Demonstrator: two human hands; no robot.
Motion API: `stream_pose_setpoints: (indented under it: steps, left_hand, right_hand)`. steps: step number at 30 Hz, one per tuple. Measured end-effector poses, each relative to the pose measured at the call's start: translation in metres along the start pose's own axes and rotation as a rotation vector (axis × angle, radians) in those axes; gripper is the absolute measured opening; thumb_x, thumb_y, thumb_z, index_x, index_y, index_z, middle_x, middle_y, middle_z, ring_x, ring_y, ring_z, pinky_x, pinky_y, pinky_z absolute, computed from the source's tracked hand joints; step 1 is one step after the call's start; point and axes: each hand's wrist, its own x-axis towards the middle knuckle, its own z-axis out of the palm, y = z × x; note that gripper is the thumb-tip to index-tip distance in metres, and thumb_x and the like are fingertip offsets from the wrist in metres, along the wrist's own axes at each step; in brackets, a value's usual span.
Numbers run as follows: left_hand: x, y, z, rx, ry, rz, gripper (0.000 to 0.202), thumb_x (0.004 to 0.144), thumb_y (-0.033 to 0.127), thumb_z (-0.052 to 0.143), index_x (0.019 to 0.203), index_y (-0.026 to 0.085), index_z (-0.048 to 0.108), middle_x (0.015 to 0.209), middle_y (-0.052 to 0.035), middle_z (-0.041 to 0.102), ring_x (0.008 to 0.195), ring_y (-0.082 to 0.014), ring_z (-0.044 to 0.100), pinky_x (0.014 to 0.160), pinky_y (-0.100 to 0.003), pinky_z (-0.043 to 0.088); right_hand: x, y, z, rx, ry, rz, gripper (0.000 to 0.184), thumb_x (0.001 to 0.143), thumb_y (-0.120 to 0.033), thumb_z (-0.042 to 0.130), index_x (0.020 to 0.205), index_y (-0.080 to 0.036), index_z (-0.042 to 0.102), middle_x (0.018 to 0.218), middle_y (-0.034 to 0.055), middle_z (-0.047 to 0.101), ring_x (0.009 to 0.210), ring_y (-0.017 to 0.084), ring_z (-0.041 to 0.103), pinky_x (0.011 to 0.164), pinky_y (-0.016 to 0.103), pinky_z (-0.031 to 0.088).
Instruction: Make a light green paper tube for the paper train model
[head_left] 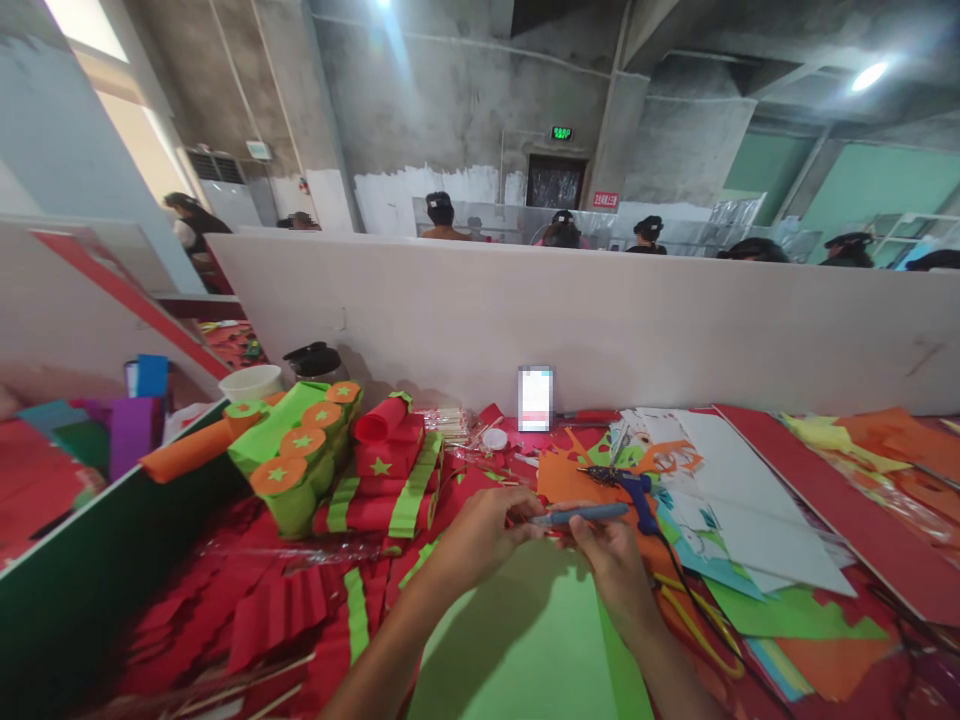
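Both hands are raised over a light green paper sheet point(517, 630) and meet at a slim grey-blue pen point(585, 514). My left hand point(495, 525) pinches the pen's left end with curled fingers. My right hand point(611, 565) has its thumb against the pen's underside, the fingers closing around it from behind. The pen lies almost level. Just beyond my right hand rests a blue glue gun point(637, 495) on orange paper point(559, 480). Yellow-handled scissors point(697, 625) lie right of my right forearm, partly under a black cord.
At left stand green paper rolls with orange star tops point(304, 440) and red paper rolls with green bands point(382, 490). Red paper pieces point(277, 610) cover the left side. White sheets point(757, 490) are stacked at right. A phone point(535, 400) leans on the white partition point(600, 330).
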Motion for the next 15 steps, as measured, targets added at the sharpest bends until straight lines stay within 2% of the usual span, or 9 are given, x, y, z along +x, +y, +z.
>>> stream_pose_setpoints:
  steps: [4,8,13,15]
  left_hand:
    - [0.0,0.0,-0.001,-0.1,-0.018,0.0,0.008,0.08,0.021,0.063,0.083,0.017,0.069,0.079,-0.002,0.069,0.073,-0.0161,0.061,0.066,-0.024,0.043]
    - [-0.002,-0.002,-0.001,-0.141,-0.011,-0.018,0.008,0.079,0.022,0.064,0.084,0.016,0.069,0.08,-0.0027,0.07,0.074,-0.0172,0.062,0.066,-0.025,0.043]
    - [-0.001,-0.003,0.016,-0.327,-0.125,-0.017,0.012,0.075,0.022,0.069,0.081,0.017,0.06,0.08,-0.0025,0.07,0.078,-0.0176,0.065,0.071,-0.025,0.046]
    - [0.0,-0.001,0.022,-0.32,-0.12,-0.008,0.013,0.076,0.021,0.068,0.082,0.018,0.057,0.082,-0.0023,0.07,0.078,-0.0169,0.065,0.07,-0.024,0.046]
  right_hand:
    - [0.0,0.008,-0.001,0.085,0.007,0.008,0.035,0.075,-0.047,0.075,0.089,-0.015,0.073,0.087,0.0119,0.075,0.07,0.024,0.07,0.061,0.033,0.057]
    - [-0.002,0.011,0.002,0.08,0.001,-0.014,0.035,0.077,-0.046,0.074,0.091,-0.015,0.072,0.085,0.011,0.075,0.069,0.023,0.069,0.06,0.031,0.056]
    - [-0.006,0.0,0.005,-0.051,-0.025,-0.06,0.033,0.086,-0.047,0.063,0.087,-0.015,0.071,0.076,0.0066,0.071,0.064,0.018,0.063,0.058,0.027,0.05]
    - [-0.006,-0.007,0.005,-0.087,-0.021,-0.066,0.034,0.088,-0.048,0.061,0.087,-0.016,0.071,0.073,0.0049,0.068,0.063,0.017,0.06,0.058,0.025,0.049]
